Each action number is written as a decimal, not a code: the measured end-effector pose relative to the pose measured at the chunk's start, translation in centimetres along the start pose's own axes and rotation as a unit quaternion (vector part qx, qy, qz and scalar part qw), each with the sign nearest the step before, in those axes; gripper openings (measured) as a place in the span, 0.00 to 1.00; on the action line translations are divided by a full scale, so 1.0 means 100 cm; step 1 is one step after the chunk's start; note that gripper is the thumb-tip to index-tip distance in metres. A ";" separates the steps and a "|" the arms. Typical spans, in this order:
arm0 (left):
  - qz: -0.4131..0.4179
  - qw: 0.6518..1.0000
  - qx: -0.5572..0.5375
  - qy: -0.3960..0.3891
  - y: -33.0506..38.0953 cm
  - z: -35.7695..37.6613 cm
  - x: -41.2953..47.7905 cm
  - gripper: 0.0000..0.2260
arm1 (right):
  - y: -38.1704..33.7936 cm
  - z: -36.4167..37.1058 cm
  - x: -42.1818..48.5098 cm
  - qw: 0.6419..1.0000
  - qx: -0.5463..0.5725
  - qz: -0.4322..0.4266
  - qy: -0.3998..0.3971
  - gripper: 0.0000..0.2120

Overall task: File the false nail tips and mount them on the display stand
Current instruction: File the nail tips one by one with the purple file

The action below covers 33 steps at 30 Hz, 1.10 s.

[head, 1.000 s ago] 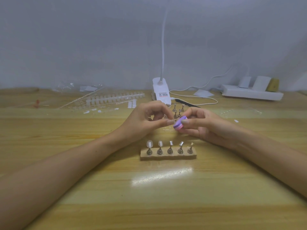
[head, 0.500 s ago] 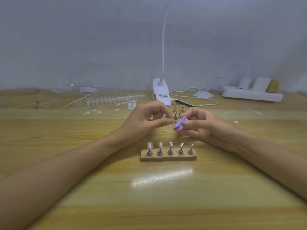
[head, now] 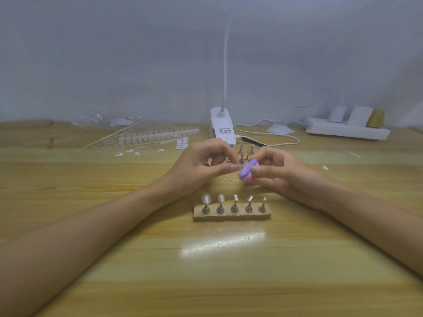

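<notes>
My right hand (head: pixel 281 171) pinches a small purple and pink file block (head: pixel 247 172) above the wooden table. My left hand (head: pixel 203 165) has thumb and forefinger pinched together right against the block; the nail tip between them is too small and clear to make out. In front of both hands stands the wooden display stand (head: pixel 232 215) with five metal pegs. Clear nail tips (head: pixel 206 199) sit on the two left pegs. The other three pegs show bare shiny tops.
Strips of clear nail tips (head: pixel 158 136) and loose tips lie at the back left. Spare metal pegs (head: pixel 245 154) stand behind my hands. A white clip lamp (head: pixel 223 128) with its cable, and a white power strip (head: pixel 348 131), sit along the back wall.
The purple block has tilted and shifted slightly against my left fingertips. Both hands stay in about the same place above the stand.
</notes>
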<state>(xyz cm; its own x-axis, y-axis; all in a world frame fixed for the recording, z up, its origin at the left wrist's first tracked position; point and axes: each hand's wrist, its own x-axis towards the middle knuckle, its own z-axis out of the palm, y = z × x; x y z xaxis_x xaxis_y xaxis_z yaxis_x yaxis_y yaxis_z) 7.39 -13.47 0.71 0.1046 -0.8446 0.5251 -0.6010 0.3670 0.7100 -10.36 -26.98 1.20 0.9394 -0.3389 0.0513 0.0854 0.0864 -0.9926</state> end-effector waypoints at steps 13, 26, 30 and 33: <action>0.003 1.000 0.006 -0.006 0.004 0.000 -0.001 0.02 | 0.001 0.002 0.001 0.999 -0.002 -0.010 0.031 0.11; -0.002 1.000 0.006 -0.026 0.005 0.001 -0.001 0.02 | 0.001 -0.001 0.002 1.000 0.004 -0.002 0.029 0.11; -0.001 1.000 -0.001 -0.030 0.005 0.001 -0.003 0.03 | 0.000 -0.002 0.002 1.000 -0.009 0.017 -0.001 0.11; 0.001 1.000 0.009 -0.008 0.005 0.000 -0.002 0.02 | 0.001 -0.001 0.001 0.999 -0.024 0.017 -0.011 0.12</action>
<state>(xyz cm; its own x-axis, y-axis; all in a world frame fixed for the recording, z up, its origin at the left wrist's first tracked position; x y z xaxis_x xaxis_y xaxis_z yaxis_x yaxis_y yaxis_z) 7.10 -13.17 0.95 0.0908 -0.8504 0.5182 -0.6159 0.3610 0.7003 -10.23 -27.07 1.12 0.9488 -0.3152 0.0188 0.0370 0.0517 -0.9980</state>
